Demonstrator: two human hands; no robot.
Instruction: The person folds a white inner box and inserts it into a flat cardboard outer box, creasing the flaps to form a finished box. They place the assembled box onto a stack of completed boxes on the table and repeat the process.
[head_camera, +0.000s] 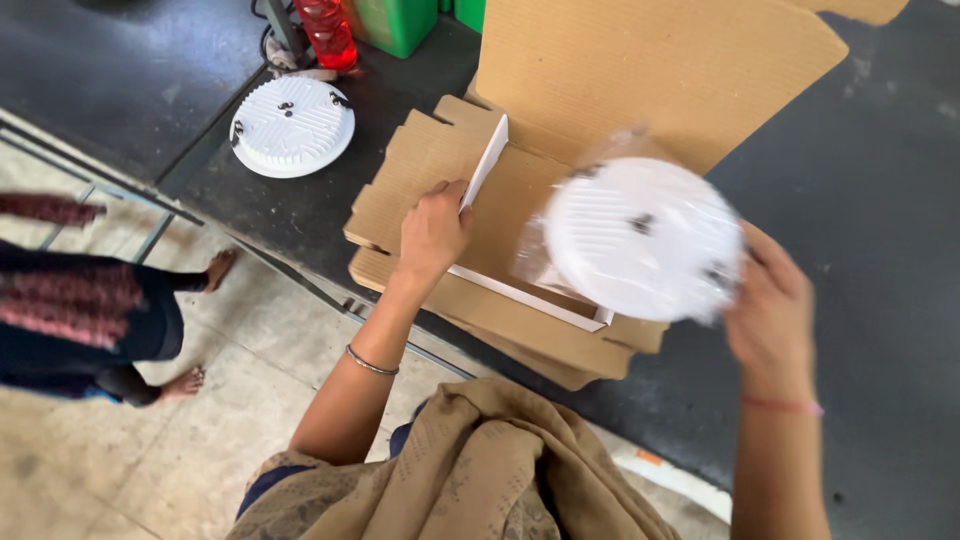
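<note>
The dark desk (880, 200) fills most of the view, and on it lies an open corrugated cardboard box (520, 190) with its big flap standing up toward 12 o'clock. Inside the box a white paper insert (487, 160) stands along the wall and the front edge. At 3 o'clock from the box the right hand (770, 310) holds a round white ribbed lamp housing in a clear plastic bag (640, 238); its grip is closed on the rim of the disc, which hangs tilted just above the open box, blurred by motion. The left hand (435, 228) is at 9 o'clock of the box, and its grip is pinched on the edge of the insert. A second white round housing (292, 126), not bagged, lies flat on the desk at 10 o'clock, well apart.

To do this well, the person should keep the insert upright and lower the disc flat, so that the loose bag does not catch on the cardboard edge.
</note>
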